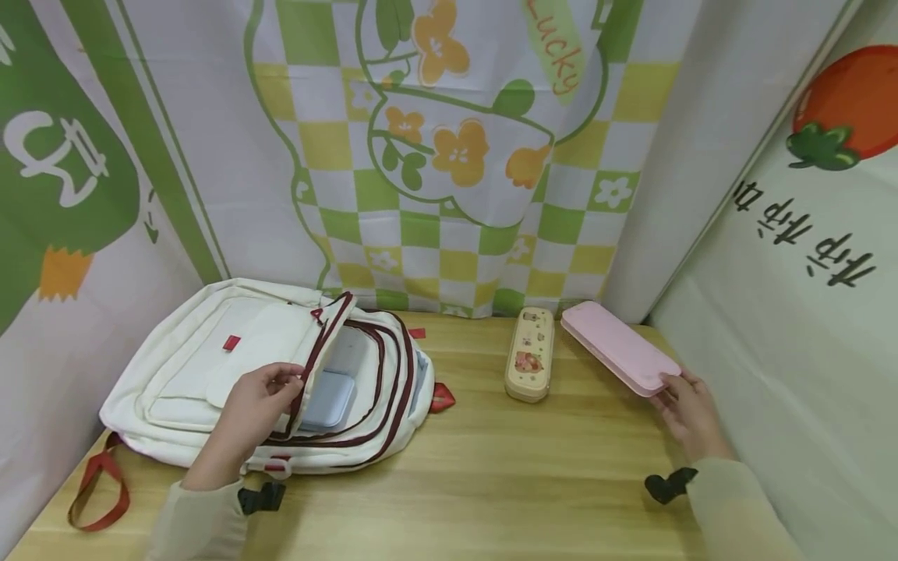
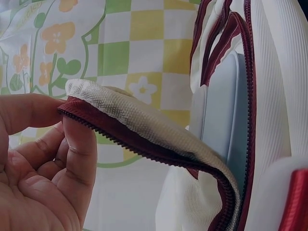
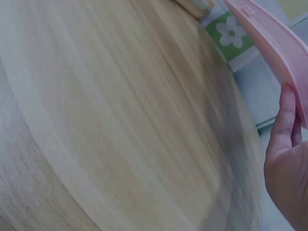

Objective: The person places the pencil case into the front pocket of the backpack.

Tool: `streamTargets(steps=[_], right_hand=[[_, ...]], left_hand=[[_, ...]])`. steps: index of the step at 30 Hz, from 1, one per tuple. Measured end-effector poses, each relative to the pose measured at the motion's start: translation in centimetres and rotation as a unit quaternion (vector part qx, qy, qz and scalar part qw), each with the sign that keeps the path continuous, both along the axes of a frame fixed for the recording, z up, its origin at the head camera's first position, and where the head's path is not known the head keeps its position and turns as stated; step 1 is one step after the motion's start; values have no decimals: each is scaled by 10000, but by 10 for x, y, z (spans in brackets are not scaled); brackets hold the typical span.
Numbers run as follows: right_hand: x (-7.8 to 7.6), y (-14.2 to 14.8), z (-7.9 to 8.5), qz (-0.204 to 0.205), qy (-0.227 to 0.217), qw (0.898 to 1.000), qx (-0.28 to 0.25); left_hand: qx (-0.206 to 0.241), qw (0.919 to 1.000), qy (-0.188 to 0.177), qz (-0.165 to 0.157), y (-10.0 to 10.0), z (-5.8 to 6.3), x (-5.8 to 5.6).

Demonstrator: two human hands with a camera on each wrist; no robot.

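A white backpack (image 1: 259, 343) with dark red zips lies on its back at the left of the table. My left hand (image 1: 259, 401) pinches the zipped edge of its opened flap (image 2: 139, 125) and holds it up. Inside the open compartment sits a light blue case (image 1: 328, 399); the left wrist view shows the blue case (image 2: 226, 106) upright against the zip. At the right, my right hand (image 1: 691, 413) grips the near end of a flat pink case (image 1: 617, 343). The right wrist view shows the pink case (image 3: 274, 43) between thumb and fingers.
A cream pencil case (image 1: 531, 354) with printed pictures lies on the wooden table (image 1: 477, 483), left of the pink case. Patterned curtains (image 1: 449, 257) stand behind and on both sides. A red strap loop (image 1: 100, 491) hangs from the backpack at the front left.
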State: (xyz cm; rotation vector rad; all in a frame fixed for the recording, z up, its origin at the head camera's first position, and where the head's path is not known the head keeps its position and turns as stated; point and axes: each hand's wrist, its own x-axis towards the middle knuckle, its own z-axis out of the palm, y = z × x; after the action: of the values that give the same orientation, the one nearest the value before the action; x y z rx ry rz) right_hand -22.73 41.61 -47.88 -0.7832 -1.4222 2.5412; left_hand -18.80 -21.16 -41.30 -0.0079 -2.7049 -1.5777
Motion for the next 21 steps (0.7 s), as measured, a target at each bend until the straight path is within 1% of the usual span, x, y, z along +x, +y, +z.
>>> streamTargets(steps=[4, 7, 11, 16, 21], right_hand=[[5, -7, 1, 478, 438, 9976, -255], [4, -18, 4, 752, 612, 9952, -151], [0, -33, 6, 921, 705, 9930, -208], [-4, -49, 11, 1154, 982, 9881, -273], [-9, -69, 20, 1484, 1117, 9826, 7]], left_hand=[[-33, 10000, -20, -23, -1, -2, -1], [-84, 9999, 46, -37, 0, -3, -2], [-109, 9999, 102, -2, 0, -2, -2], [65, 9999, 134, 29, -1, -2, -3], [147, 9998, 120, 74, -3, 0, -2]])
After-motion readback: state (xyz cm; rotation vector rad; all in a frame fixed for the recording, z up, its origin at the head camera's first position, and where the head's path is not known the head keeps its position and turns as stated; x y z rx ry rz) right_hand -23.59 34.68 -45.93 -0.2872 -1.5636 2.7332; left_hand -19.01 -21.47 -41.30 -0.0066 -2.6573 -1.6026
